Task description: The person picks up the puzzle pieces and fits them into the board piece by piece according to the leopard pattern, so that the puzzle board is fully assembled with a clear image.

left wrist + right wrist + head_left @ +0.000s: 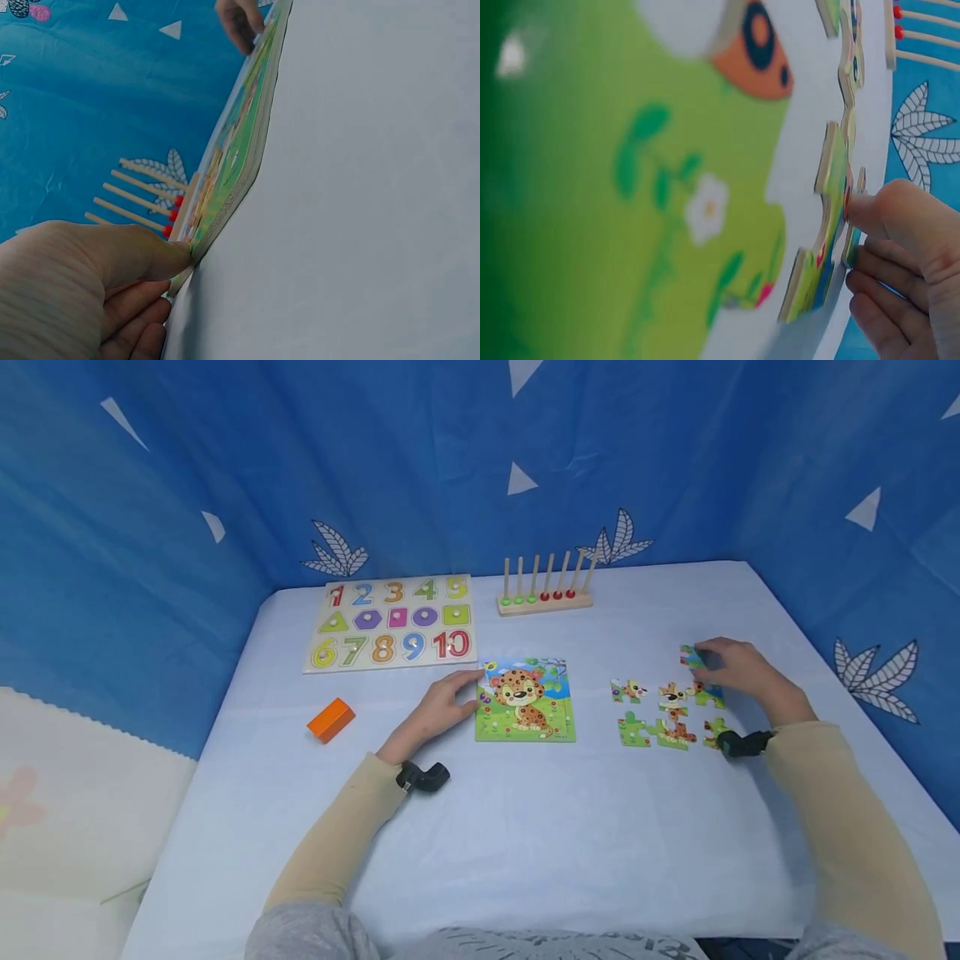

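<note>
A square puzzle board (524, 702) with a cartoon leopard cub lies face up in mid-table. My left hand (438, 706) rests at its left side, thumb and forefinger touching the edge; the left wrist view shows the thumb along the board's rim (244, 169). Over to the right, my right hand (742, 672) pinches a blue-and-green puzzle piece (687, 656) between thumb and fingers. Just nearer are loose leopard puzzle pieces, among them a leopard-face piece (672, 695) and a green corner piece (633, 731). In the right wrist view, a large blurred green piece (652, 195) fills the foreground.
A number-and-shape peg board (390, 622) lies at the back left. Behind the leopard board stands a wooden bead rack (545, 603) with upright rods and green and red beads. An orange block (331, 720) sits at the left. Blue patterned cloth borders the white table (570, 843).
</note>
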Available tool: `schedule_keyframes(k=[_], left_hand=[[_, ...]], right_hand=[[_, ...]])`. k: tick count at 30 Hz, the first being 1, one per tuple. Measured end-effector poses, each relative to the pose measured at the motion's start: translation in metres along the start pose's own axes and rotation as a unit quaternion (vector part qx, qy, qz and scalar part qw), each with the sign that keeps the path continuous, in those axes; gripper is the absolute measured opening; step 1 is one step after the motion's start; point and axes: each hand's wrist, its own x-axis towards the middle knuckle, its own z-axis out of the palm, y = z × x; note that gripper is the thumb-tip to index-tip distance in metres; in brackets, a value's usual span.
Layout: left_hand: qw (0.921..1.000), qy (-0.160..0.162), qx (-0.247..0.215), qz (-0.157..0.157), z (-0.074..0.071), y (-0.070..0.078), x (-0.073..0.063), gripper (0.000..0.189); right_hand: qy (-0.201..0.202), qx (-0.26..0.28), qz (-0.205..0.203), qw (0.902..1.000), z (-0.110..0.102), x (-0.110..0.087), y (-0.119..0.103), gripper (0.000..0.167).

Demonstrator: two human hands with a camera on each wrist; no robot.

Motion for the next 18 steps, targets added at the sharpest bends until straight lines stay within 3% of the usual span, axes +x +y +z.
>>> schedule_keyframes(k=[4, 8, 13, 18], left_hand=[[1.0, 0.001, 0.003, 0.0, -0.001, -0.001, -0.001, 0.054], [1.0, 0.0, 0.005, 0.003, -0.001, -0.002, -0.002, 0.054], [0.9999, 0.003, 0.007, 0.01, 0.0, -0.002, -0.002, 0.054], [0.9999, 0.002, 0.004, 0.014, 0.0, -0.002, 0.001, 0.054]], right_hand=[[0.007, 0.003, 0.004, 1.0, 0.001, 0.002, -0.007, 0.063], [0.038, 0.028, -0.02, 0.9987, -0.001, 0.002, -0.027, 0.06], [0.072, 0.044, -0.1, 0.9914, 0.004, 0.007, -0.085, 0.054], [0.043, 0.028, -0.154, 0.9868, 0.031, 0.017, -0.144, 0.054]])
